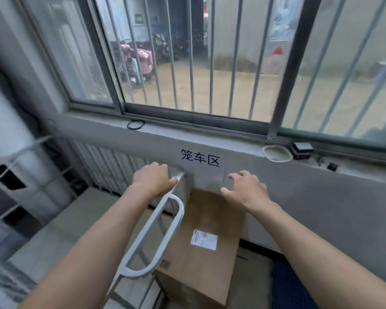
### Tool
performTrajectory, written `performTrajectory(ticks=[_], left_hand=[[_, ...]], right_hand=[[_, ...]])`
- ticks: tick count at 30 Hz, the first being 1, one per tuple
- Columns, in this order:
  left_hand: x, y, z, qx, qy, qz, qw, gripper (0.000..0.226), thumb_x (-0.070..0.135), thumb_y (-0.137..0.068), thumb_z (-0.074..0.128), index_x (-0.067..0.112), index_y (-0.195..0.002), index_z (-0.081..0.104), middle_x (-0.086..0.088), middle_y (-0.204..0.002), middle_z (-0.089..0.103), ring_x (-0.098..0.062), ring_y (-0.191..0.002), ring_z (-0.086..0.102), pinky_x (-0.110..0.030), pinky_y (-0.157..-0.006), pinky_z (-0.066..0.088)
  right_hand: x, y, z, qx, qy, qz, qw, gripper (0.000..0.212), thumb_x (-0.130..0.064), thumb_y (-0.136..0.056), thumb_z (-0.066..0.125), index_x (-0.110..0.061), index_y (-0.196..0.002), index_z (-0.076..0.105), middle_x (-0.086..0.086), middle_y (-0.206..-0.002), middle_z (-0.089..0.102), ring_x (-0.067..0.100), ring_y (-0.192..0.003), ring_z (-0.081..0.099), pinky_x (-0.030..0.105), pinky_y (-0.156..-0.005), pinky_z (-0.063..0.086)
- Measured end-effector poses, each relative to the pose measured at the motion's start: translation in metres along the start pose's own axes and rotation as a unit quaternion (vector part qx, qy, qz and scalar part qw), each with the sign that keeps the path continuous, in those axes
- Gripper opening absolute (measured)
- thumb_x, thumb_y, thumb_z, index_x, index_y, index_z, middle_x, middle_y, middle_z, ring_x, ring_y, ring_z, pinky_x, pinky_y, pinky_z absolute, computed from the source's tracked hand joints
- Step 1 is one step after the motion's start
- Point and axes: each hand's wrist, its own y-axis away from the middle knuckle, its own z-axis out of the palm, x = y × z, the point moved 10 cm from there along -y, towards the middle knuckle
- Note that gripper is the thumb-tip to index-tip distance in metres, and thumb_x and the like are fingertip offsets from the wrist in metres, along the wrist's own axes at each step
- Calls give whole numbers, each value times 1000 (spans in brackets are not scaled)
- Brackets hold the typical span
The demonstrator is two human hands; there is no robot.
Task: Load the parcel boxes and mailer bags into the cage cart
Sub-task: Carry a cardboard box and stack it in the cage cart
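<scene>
One cardboard parcel box [210, 215] is the piece in hand. It stands tall just to the right of the white cage cart rail [180, 210], close under the wall sign [200, 158], with its shipping label [203, 239] facing up. The left hand [153, 179] holds the top of that rail, its grip curled round the tube. The right hand [245, 188] hovers over the far upper edge of the box with its grip spread, and seems to touch nothing. I cannot tell whether the box stands inside the cart or just outside it. To do this step well, the left hand should probably steady the cart until the right palm lies flat over the far edge. The box looks too big for one hand, so both hands should then take opposite edges. If it has to cross the rail, lift it clear rather than drag it. Set it flat against the cart's back bars, which leaves room for more boxes, with mailer bags on top.
</scene>
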Motion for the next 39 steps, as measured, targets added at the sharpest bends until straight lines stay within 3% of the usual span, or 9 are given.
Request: performTrajectory(ticks=[4,9,13,16,20,22,27,39], left_hand=[[-48,28,-46,36,19,-31,999,51,55,-99,34,17,-123,58,-9,-128,56,-29,-119,55,-41,-89,45],[-111,63,-77,64,21,-65,996,47,57,-99,35,19,-115,59,-7,-126,58,-29,-117,56,-39,-84,43],[-159,88,-88,69,12,-102,992,45,57,-99,37,21,-115,59,-5,-124,59,-28,-114,57,-37,-79,42],[-197,111,-83,62,21,-134,989,45,58,-98,38,21,-118,56,-5,-125,60,-28,-113,58,-36,-79,43],[-237,141,-74,42,56,-176,982,53,59,-95,42,25,-136,46,-8,-132,59,-31,-117,57,-40,-91,49],[-247,156,-71,27,61,-187,980,56,60,-94,44,26,-138,45,-10,-133,59,-31,-117,58,-39,-94,50],[-273,192,-64,30,46,-222,973,44,56,-93,46,25,-121,56,-7,-121,64,-28,-107,61,-37,-89,52],[-292,289,-64,49,63,-345,935,48,52,-96,47,23,-134,52,-9,-133,60,-27,-116,59,-36,-92,50]], right_hand=[[-62,7,-35,21,56,-86,994,64,-53,-93,49,-26,-150,40,9,-160,28,30,-144,33,49,-109,38],[-109,19,-52,22,29,-121,992,67,-56,-93,49,-29,-153,34,7,-163,20,29,-147,27,49,-114,35],[-146,29,-69,31,21,-155,987,65,-54,-93,52,-26,-150,38,6,-161,24,26,-145,29,44,-113,37],[-178,35,-67,21,103,-186,977,62,-56,-90,55,-25,-144,45,6,-153,34,28,-137,39,44,-104,45],[-213,46,-46,-14,161,-216,963,62,-58,-87,57,-24,-138,48,7,-141,41,29,-128,44,46,-96,50],[-229,52,-39,-19,154,-236,959,63,-55,-85,56,-24,-139,48,6,-139,43,28,-125,46,46,-94,50],[-263,65,-27,-19,163,-284,945,62,-53,-87,57,-23,-140,47,7,-143,40,27,-127,45,44,-92,52],[-324,76,-20,-22,141,-411,900,60,-52,-87,56,-22,-137,48,5,-140,43,27,-124,47,42,-88,51]])
